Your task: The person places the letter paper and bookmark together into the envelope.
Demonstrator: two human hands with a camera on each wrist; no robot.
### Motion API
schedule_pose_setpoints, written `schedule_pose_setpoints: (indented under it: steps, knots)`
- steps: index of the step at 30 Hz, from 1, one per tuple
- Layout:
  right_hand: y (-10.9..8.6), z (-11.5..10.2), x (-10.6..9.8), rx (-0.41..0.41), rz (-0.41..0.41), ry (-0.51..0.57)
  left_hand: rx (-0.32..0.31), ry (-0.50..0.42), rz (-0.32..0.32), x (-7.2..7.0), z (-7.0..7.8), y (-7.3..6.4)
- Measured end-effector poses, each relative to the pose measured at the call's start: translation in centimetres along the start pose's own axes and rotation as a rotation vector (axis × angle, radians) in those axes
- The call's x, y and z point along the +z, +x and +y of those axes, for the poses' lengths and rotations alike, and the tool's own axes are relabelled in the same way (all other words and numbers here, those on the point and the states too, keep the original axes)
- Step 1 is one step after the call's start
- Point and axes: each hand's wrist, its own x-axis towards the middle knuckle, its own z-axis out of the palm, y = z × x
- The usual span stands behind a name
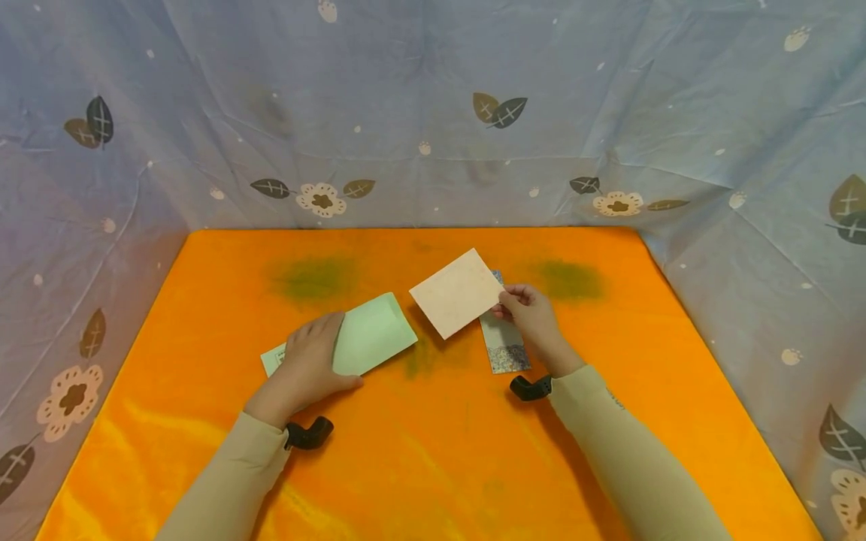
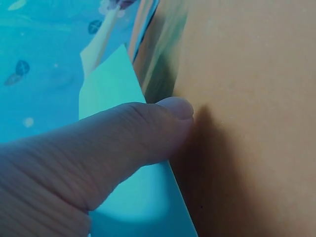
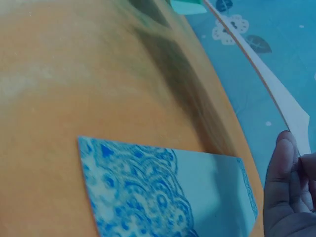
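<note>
My left hand (image 1: 306, 368) grips a pale green envelope (image 1: 372, 334) across its left part, thumb at the near edge and fingers over the far edge. In the left wrist view the thumb (image 2: 143, 128) lies across the green paper's (image 2: 133, 197) edge. A plain cream card (image 1: 456, 293) is held up off the table by my right hand (image 1: 534, 319), which pinches its right corner between thumb and fingers. Below that hand lies a bookmark-like card with a blue lace pattern (image 3: 143, 192), partly hidden by the cream card in the head view.
An orange cloth (image 1: 433, 466) covers the table, with dark greenish patches near the back. Grey-blue curtains (image 1: 419, 113) printed with leaves and flowers stand behind and at both sides. A black wrist device (image 1: 531, 388) sits by each cuff.
</note>
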Motion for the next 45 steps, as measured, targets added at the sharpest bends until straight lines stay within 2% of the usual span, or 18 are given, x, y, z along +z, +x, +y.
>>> schedule_pose_setpoints:
  steps: [6, 20, 28, 38, 45]
  knots:
    - [-0.4, 0.0, 0.5, -0.01, 0.015, 0.063, 0.018, 0.014, 0.017, -0.1, 0.4, 0.1]
    - [-0.6, 0.0, 1.4, -0.008, -0.003, 0.096, 0.049, 0.016, 0.034, -0.3, 1.3, 0.6]
    - [-1.1, -0.1, 2.2, -0.002, -0.025, 0.133, 0.036, 0.007, 0.053, 0.0, 1.3, 0.5]
    - [-1.3, 0.2, 2.4, 0.017, -0.032, 0.133, 0.031, 0.001, 0.045, -0.1, 1.5, 0.5]
    - [-1.5, 0.1, 2.5, 0.018, -0.047, 0.11, 0.029, 0.018, 0.072, 0.2, 1.4, 0.5]
